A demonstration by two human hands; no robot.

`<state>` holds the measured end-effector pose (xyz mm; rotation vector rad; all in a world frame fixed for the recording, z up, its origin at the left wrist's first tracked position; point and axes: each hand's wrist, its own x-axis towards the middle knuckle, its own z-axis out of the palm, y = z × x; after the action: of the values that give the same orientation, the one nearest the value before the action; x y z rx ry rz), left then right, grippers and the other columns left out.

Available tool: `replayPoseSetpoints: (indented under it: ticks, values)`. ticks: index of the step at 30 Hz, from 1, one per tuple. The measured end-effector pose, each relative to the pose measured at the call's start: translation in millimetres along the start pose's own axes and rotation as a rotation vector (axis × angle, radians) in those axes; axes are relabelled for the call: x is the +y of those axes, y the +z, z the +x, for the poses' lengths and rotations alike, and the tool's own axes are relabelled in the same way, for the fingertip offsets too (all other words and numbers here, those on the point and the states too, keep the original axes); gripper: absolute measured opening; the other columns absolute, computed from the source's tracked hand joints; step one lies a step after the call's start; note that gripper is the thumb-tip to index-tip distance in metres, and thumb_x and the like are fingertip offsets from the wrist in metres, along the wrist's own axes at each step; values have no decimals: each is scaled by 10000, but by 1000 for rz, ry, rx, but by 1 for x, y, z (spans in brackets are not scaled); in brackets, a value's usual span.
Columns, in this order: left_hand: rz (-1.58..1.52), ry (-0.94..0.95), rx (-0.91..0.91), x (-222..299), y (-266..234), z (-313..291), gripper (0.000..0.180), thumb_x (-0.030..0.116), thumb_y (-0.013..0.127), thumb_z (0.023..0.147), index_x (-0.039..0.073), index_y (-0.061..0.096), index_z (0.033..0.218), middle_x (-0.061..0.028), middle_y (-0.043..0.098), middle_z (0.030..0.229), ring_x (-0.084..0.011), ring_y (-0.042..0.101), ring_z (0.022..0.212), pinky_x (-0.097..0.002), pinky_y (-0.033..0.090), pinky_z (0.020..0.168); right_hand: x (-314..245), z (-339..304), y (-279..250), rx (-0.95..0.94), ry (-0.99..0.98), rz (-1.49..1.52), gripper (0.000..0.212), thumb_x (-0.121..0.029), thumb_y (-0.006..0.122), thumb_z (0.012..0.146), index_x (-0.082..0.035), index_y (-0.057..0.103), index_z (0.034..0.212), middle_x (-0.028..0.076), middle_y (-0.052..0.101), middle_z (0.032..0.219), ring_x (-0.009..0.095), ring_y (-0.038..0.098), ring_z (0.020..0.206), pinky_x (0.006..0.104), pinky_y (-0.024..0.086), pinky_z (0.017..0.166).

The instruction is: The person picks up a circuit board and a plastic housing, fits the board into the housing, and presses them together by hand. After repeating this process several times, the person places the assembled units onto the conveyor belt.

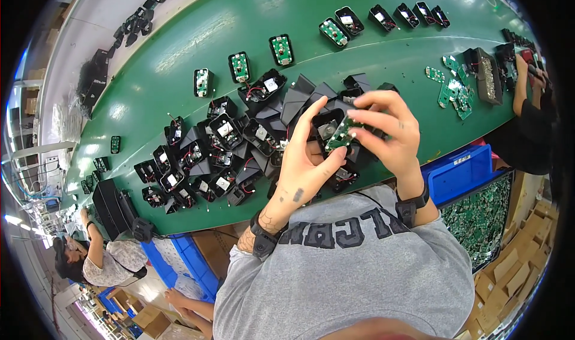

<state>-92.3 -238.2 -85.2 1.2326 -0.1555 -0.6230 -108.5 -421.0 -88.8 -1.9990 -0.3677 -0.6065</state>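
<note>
Over the near side of the green table, my left hand [301, 166] is wrapped round a black plastic housing [324, 119], thumb and forefinger along its sides. My right hand [392, 129] pinches a small green circuit board [339, 139] between fingertips and thumb. The board is tilted over the mouth of the housing, close to my left thumb. Part of the housing is hidden behind my fingers and the board. A heap of similar black housings [227, 130] with white parts and red wires inside lies left of and behind my hands.
Housings fitted with green boards [239, 67] stand in a line at the back. Loose green boards [458, 94] and a dark box of small metal parts [488, 76] are to the right. A blue bin [458, 175] stands at the table edge. Other people [111, 262] work at left and right.
</note>
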Motion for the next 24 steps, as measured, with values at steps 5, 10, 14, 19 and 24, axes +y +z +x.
replayPoseSetpoints:
  ticks: [5, 10, 14, 19, 24]
  values:
    - [75, 56, 8, -2, 1, 1, 745, -68, 606, 828, 67, 232, 1458, -110, 490, 1236, -169, 599, 1017, -282, 565, 767, -3, 2, 1, 22, -247, -160, 337, -46, 791, 590, -97, 717, 914, 96, 640, 1016, 277, 606, 940, 368, 490, 780]
    - [74, 49, 24, -3, 2, -2, 757, -15, 646, 814, 65, 255, 1457, -109, 511, 1217, -123, 618, 930, -232, 543, 733, -1, 2, -1, -48, -243, -156, 304, -38, 781, 595, -101, 712, 884, 89, 650, 1043, 288, 604, 975, 378, 492, 792]
    - [200, 40, -7, 0, 5, -4, 709, -37, 616, 849, 57, 255, 1451, -108, 494, 1225, -173, 608, 1006, -286, 565, 799, -3, 3, 2, -77, -201, -125, 224, -26, 761, 627, -62, 684, 835, 88, 654, 1029, 294, 604, 974, 387, 484, 819]
    - [152, 7, -9, -4, 4, -6, 704, -44, 608, 854, 57, 250, 1452, -106, 505, 1213, -209, 651, 963, -279, 565, 774, 0, -2, 2, -13, 69, 180, 66, 12, 685, 756, 3, 643, 804, 106, 674, 964, 264, 610, 989, 373, 466, 877]
    - [165, 112, 105, -9, 2, -6, 725, 14, 670, 815, 64, 305, 1440, -113, 452, 1283, -122, 630, 896, -214, 542, 665, 4, -3, -10, 473, 347, 21, 162, -13, 693, 777, 13, 676, 936, 115, 673, 990, 238, 604, 978, 366, 453, 877]
